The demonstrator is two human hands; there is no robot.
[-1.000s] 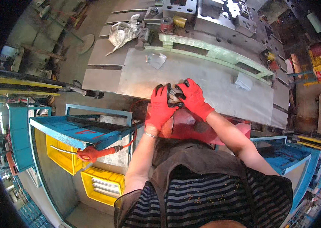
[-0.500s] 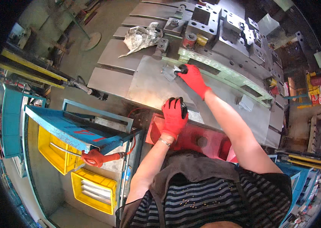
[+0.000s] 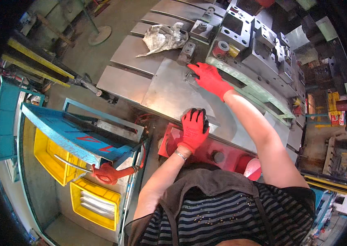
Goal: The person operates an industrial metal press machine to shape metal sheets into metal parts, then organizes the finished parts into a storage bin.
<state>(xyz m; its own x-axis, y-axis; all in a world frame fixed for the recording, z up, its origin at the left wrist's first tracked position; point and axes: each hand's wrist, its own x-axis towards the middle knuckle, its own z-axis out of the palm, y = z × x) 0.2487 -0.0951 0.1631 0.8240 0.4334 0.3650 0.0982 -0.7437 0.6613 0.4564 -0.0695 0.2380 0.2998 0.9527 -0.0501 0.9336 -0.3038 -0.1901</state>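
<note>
Both my hands wear red gloves with black fingertips. My left hand (image 3: 194,128) is at the near edge of a smooth metal sheet (image 3: 167,88), its fingers curled down. What lies inside them, if anything, is hidden. Farther off, my right hand (image 3: 211,80) reaches left across the sheet, fingers stretched and apart. Under its fingertips shows a small shiny metal piece (image 3: 189,76), mostly covered by the glove. Just beyond those fingers stands a metal clamp block (image 3: 187,50). A steel die set (image 3: 239,28) on a pale green base (image 3: 249,88) lies past my right hand.
A crumpled, stained cloth (image 3: 163,37) rests on the slotted machine table (image 3: 130,55). At left stands a blue-framed cart (image 3: 54,131) with yellow bins (image 3: 93,205) and a red-handled hose tool (image 3: 107,173). Red machine housing (image 3: 222,151) sits right before my body.
My right hand has moved left and farther out, over the small metal piece. My left hand stays at the sheet's near edge. The whole view has shifted slightly.
</note>
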